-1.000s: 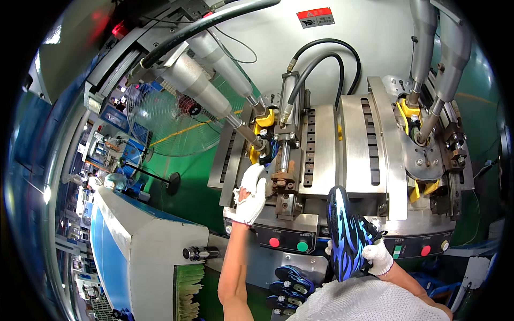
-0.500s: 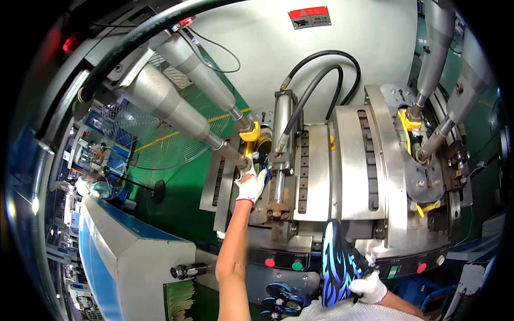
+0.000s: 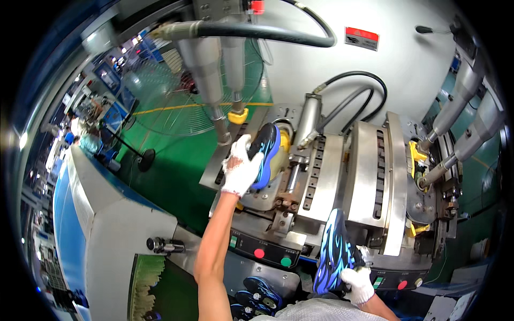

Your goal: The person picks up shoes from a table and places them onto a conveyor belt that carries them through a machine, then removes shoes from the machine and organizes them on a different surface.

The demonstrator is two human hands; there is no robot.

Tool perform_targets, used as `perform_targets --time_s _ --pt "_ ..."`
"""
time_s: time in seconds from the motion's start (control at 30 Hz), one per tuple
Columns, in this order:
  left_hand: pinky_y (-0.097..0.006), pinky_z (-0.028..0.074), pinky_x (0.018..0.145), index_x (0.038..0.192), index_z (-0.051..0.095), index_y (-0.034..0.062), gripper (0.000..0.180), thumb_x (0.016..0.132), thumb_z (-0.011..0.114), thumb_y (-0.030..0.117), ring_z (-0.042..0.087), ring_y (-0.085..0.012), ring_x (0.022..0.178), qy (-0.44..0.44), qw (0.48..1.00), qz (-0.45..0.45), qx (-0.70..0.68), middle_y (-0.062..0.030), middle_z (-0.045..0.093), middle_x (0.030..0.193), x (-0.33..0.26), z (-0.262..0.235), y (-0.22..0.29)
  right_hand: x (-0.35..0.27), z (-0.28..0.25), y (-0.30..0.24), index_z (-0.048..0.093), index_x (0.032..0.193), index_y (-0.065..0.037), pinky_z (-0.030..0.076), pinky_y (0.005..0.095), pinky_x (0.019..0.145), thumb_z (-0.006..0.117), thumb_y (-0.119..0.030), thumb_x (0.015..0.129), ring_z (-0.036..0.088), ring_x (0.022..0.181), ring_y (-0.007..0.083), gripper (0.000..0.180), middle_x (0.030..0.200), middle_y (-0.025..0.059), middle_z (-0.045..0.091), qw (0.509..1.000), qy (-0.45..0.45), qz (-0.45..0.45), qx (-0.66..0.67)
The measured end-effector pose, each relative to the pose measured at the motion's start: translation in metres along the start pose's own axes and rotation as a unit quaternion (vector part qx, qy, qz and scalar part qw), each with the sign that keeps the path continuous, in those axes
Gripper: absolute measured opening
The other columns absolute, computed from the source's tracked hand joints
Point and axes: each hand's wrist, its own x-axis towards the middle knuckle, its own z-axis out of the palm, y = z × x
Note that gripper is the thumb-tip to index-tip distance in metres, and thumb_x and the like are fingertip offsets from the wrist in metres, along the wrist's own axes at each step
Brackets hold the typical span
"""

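Note:
My left hand (image 3: 241,168), in a white glove, grips a blue and black shoe (image 3: 265,152) that sits in the left station of a steel press machine (image 3: 342,176), against a yellow last. Down at the machine's front edge my right hand (image 3: 357,282), also gloved, holds a second blue and black shoe (image 3: 332,251) upright by its heel, sole toward me. Both forearms come up from the lower edge.
Hydraulic cylinders (image 3: 206,69) and black hoses (image 3: 353,93) hang over the machine. Red and green buttons (image 3: 273,258) line its front panel. More blue shoes (image 3: 257,297) lie below. A standing fan (image 3: 198,91) and a white conveyor housing (image 3: 101,224) are at the left.
My head has moved closer and left. My left hand, earlier empty at the left station, now grips a shoe there. My right hand keeps its shoe, shifted slightly right.

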Motion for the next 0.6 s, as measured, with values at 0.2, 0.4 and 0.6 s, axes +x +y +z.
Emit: perform_targets --time_s 0.2,0.4,0.6 --pt "-0.037 0.054 0.091 0.134 0.057 -0.0022 0.062 0.08 0.083 0.014 0.067 -0.0259 0.102 0.082 0.993 -0.064 -0.054 -0.0173 0.067 0.114 -0.178 -0.11 -0.005 0.083 0.124 -0.044 0.061 0.124 -0.004 0.059 0.0309 0.081 0.072 -0.008 0.091 0.069 0.091 0.015 0.035 0.113 0.006 0.07 0.982 -0.099 -0.128 0.101" --pt "-0.041 0.051 0.09 0.129 0.061 0.0014 0.063 0.073 0.084 0.018 0.065 -0.0296 0.097 0.096 0.938 -0.325 0.074 -0.0137 0.065 0.11 -0.377 -0.164 -0.055 0.285 0.249 -0.099 0.067 0.113 -0.008 0.059 0.0371 0.073 0.071 -0.003 0.085 0.071 0.09 0.0196 0.029 0.094 0.0074 0.072 0.986 -0.102 -0.127 0.04" --pt "-0.043 0.052 0.1 0.138 0.058 0.0069 0.06 0.086 0.08 0.026 0.066 -0.0321 0.113 0.046 0.817 -0.554 0.152 -0.0157 0.066 0.127 -0.533 -0.178 -0.053 0.489 0.238 -0.094 0.061 0.13 -0.016 0.052 0.0376 0.073 0.072 -0.014 0.079 0.063 0.084 0.0244 0.053 0.101 0.0102 0.065 0.887 0.176 -0.205 -0.374"
